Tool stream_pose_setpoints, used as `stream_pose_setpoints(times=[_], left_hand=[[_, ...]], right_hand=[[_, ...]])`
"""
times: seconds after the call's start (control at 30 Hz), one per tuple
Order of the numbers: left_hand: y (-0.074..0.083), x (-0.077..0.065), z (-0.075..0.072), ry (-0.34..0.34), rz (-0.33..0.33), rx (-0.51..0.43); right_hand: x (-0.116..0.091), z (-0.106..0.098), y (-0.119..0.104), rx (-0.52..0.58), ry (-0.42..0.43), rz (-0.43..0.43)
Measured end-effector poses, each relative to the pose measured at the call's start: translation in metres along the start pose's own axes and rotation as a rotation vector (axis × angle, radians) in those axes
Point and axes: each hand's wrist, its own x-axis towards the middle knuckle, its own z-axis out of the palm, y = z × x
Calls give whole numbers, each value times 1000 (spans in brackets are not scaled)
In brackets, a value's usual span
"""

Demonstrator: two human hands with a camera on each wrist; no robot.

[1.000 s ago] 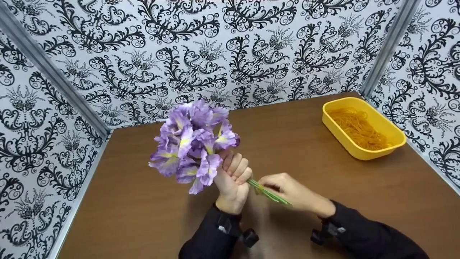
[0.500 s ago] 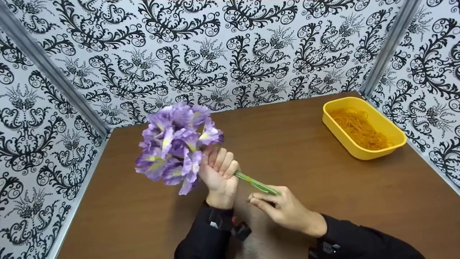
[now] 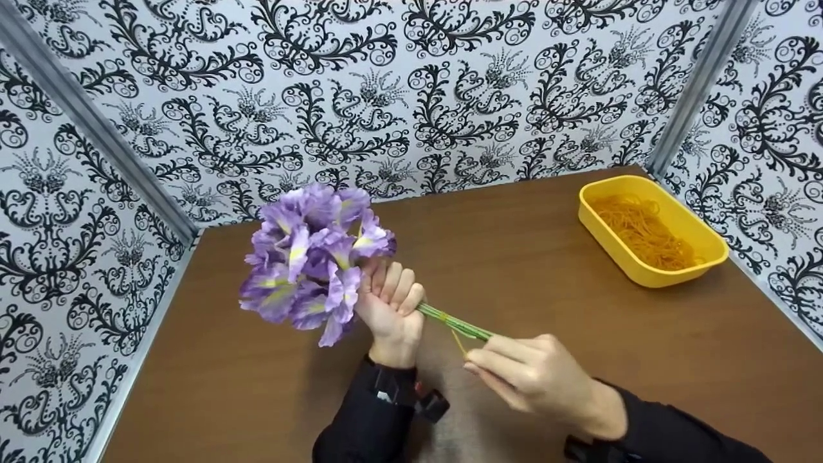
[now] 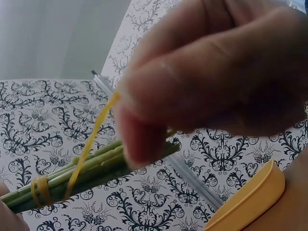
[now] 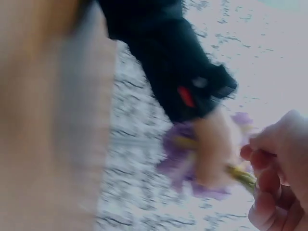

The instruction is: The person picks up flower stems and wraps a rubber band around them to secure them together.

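Note:
My left hand (image 3: 393, 312) grips a bunch of purple irises (image 3: 308, 260) just below the blooms, tilted with the heads up and left. Green stems (image 3: 464, 327) stick out of that fist toward the right. Around them, close to the left hand, a yellow rubber band (image 4: 42, 190) is wrapped. My right hand (image 3: 543, 379) pinches a loop of this band between thumb and finger and stretches it away from the stems, as the left wrist view shows. The right fingers overlap the stem ends in the head view. The right wrist view is blurred.
A yellow tub (image 3: 652, 276) holding a heap of rubber bands (image 3: 643, 231) stands at the back right of the brown table (image 3: 212, 360). Patterned black-and-white panels (image 3: 360, 96) with metal posts enclose the table at the back and sides.
The left hand and irises have shifted left. My right hand, first at the band, slid to the stem ends, and now pulls a loop of the rubber band out from the stems.

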Motion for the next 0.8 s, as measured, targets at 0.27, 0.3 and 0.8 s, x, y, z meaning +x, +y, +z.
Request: stream_pose_setpoints(times=[0.27,0.3,0.8], left_hand=[[-6,-4,-1,-74,-68,17],[-7,-4,-2,-85,-83,23],[-24,-17,-4,-131,-307,73]], right_hand=[[15,-23,3,-9,73,40],[15,-24,4,-11,74,46],[0,-19,29,-32,23,188]])
